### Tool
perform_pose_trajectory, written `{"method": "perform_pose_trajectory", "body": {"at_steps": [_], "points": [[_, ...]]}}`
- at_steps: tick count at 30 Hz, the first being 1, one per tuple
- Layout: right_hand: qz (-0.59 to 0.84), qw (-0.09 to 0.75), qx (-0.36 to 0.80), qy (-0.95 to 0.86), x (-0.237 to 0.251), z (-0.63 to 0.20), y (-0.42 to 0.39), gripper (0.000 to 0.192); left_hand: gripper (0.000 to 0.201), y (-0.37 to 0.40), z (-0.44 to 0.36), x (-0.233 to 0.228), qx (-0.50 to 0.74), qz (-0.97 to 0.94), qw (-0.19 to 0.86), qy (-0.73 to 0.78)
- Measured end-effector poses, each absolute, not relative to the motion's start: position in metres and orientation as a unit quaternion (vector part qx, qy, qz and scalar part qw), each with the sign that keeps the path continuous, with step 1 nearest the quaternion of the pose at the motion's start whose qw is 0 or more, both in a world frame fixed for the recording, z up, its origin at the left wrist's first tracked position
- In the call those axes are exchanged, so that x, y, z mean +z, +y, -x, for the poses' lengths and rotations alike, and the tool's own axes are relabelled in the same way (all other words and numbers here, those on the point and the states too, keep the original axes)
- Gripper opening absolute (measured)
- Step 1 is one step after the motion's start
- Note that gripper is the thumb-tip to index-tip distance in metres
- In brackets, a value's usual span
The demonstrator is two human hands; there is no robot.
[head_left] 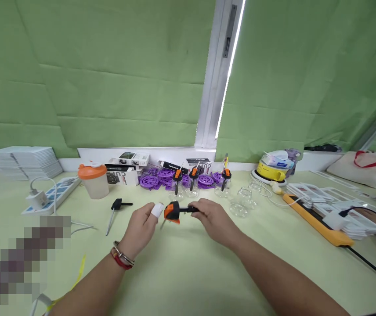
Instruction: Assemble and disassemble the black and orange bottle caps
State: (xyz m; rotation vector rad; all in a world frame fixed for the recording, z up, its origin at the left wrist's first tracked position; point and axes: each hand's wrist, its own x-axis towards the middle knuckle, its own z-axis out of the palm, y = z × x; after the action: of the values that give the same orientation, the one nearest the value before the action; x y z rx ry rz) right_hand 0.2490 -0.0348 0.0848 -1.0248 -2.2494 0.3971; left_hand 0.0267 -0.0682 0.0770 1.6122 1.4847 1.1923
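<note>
Both hands meet over the middle of the desk (188, 272). My right hand (215, 221) is closed round the black end of a small orange-and-black tool (174, 212), fingers wrapped on it, holding it level just above the desk. My left hand (142, 228) is at the orange end; a white wrap covers one fingertip, and that tip sits right beside the orange part. Looks like it's touching, but I can't tell for sure, and can't tell if the fingers are clamped on it or loose. Red and metal bracelets (122, 259) sit on the left wrist.

Just left of the hands lies a black-handled tool (117, 206), apart from them. Behind, approx. centre, a row of small clear jars (191, 188) w/ orange-and-black tools standing in them, more clear jars (242, 202) to the right, and purple plastic wheels (161, 179) at the back. An orange-lidded cup (93, 180) stands left of those, w/ a power strip (54, 195) further left and a stack of white booklets (26, 162) beyond. On the right: a yellow bar (316, 224), a yellow-and-white device (272, 169), and a cloth bag (362, 169).
</note>
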Motion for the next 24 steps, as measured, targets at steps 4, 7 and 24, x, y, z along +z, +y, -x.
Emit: {"method": "perform_pose_trajectory", "body": {"at_steps": [4, 7, 24], "points": [[0.399, 0.212, 0.43, -0.781, 0.083, -0.264, -0.021, 0.023, 0.03, -0.066, -0.026, 0.069, 0.453, -0.673, 0.278, 0.514], [0.399, 0.197, 0.526, -0.725, 0.055, -0.264, -0.015, 0.016, 0.05, -0.062, -0.036, 0.054, 0.389, -0.647, 0.402, 0.518], [0.492, 0.372, 0.415, -0.669, -0.014, -0.242, 0.001, 0.019, 0.034, -0.045, -0.054, 0.018, 0.307, -0.605, 0.414, 0.606]]}}
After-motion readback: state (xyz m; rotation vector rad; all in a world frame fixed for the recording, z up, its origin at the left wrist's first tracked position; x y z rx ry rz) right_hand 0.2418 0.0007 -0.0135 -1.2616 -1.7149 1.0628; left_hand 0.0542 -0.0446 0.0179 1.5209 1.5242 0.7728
